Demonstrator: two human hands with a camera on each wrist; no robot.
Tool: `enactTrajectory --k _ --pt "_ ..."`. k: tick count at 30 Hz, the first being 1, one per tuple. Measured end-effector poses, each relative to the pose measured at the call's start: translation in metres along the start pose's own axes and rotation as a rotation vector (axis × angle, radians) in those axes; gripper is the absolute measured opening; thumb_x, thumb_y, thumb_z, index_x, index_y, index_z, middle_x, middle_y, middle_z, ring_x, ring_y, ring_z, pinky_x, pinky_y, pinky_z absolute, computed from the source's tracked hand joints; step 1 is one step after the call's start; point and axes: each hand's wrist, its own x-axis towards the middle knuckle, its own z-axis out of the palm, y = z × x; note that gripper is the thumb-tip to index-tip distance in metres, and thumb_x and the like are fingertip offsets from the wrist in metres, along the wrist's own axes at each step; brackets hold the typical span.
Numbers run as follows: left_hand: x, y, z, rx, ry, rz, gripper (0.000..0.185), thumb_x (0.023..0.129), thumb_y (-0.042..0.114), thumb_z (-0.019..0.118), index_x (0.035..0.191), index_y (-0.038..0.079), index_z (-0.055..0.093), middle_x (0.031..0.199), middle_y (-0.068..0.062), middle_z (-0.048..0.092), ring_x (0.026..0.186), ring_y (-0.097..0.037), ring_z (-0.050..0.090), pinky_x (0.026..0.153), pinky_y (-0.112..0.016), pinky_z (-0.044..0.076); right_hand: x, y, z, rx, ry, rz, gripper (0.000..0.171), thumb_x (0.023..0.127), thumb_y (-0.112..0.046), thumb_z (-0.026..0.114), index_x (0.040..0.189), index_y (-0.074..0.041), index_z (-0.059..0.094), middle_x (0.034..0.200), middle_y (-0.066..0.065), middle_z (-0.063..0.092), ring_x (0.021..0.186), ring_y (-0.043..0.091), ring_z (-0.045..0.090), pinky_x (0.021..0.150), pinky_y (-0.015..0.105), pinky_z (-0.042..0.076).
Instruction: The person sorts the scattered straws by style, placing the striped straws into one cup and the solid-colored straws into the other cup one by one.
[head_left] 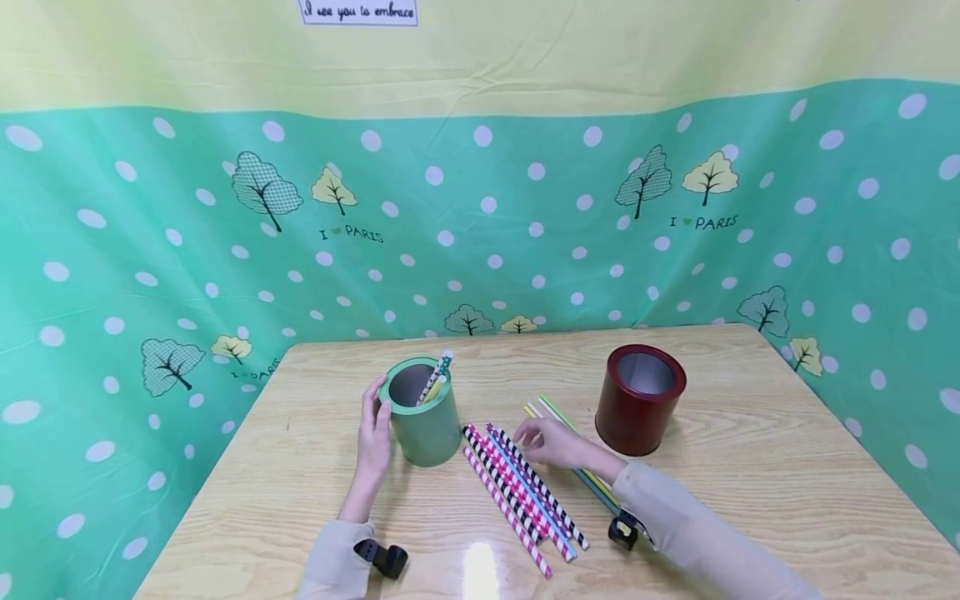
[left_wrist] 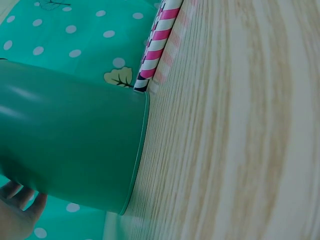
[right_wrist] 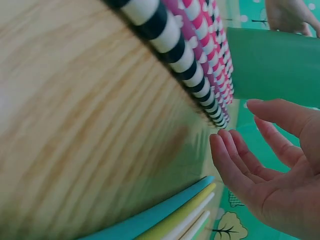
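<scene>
Hands [head_left: 372, 437] [head_left: 553, 442] apart, straws [head_left: 507, 512] (striped) between

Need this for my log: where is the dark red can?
The dark red can stands at right in the head view, right of the right hand and the plain straws.

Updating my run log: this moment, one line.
left hand: holds green can; right hand: empty, near striped straws; red can: upright

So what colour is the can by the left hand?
Green, rim and outer wall alike; the can shows best in the head view.
</scene>
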Motion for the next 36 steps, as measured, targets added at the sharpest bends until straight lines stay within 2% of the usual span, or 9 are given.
enactTrajectory --k 3,7,13,15,20,36 --pt "-0.0008 0.0063 0.0006 0.003 -0.001 -0.001 0.04 0.092 0.004 0.032 0.131 -0.005 0.03 0.134 -0.025 0.033 0.125 -0.035 0.029 0.103 -0.048 0.021 -0.0015 0.0023 0.0011 -0.001 -0.009 -0.013 0.024 0.075 0.003 0.06 0.099 0.002 0.057 0.092 0.012 0.057 0.083 0.024 0.056 0.065 0.028 0.047" --pt "-0.0008 0.0078 0.0005 0.002 -0.002 -0.004 0.04 0.092 0.003 0.033 0.131 -0.005 0.03 0.134 -0.024 0.034 0.124 -0.033 0.03 0.103 -0.046 0.022 -0.0028 0.0032 0.0021 -0.008 -0.022 -0.022 0.024 0.075 0.002 0.061 0.098 0.003 0.058 0.088 0.013 0.057 0.076 0.021 0.055 0.057 0.023 0.045" --pt "-0.0009 0.0075 0.0005 0.002 -0.005 -0.011 0.04 0.092 0.003 0.033 0.131 -0.004 0.03 0.135 -0.021 0.035 0.125 -0.031 0.031 0.101 -0.027 0.026 -0.003 0.004 0.0026 -0.02 -0.027 -0.023 0.025 0.074 0.003 0.061 0.099 0.003 0.058 0.086 0.012 0.056 0.069 0.017 0.053 0.05 0.022 0.043" --pt "-0.0008 0.0069 0.0005 -0.002 -0.006 -0.005 0.04 0.092 0.003 0.032 0.131 -0.005 0.029 0.134 -0.022 0.035 0.124 -0.032 0.031 0.102 -0.028 0.026 -0.0026 0.0046 0.0028 -0.023 -0.027 -0.022 0.025 0.074 0.004 0.061 0.098 0.003 0.058 0.085 0.012 0.056 0.068 0.017 0.052 0.049 0.021 0.042" --pt "-0.001 0.0058 0.0003 -0.001 -0.007 0.004 0.04 0.092 0.003 0.032 0.131 -0.006 0.029 0.135 -0.024 0.033 0.125 -0.035 0.029 0.103 -0.047 0.022 -0.0019 0.0057 0.0038 -0.026 -0.025 -0.022 0.025 0.073 0.004 0.061 0.098 0.003 0.059 0.084 0.012 0.056 0.068 0.016 0.05 0.048 0.021 0.041" --pt "-0.001 0.0049 -0.0005 0.007 -0.011 -0.002 0.04 0.092 0.004 0.032 0.132 -0.003 0.029 0.136 -0.023 0.032 0.126 -0.035 0.028 0.103 -0.048 0.021 -0.0014 0.0064 0.007 -0.026 -0.029 -0.002 0.023 0.073 0.003 0.064 0.096 0.003 0.061 0.08 0.009 0.055 0.06 0.011 0.047 0.047 0.019 0.039"
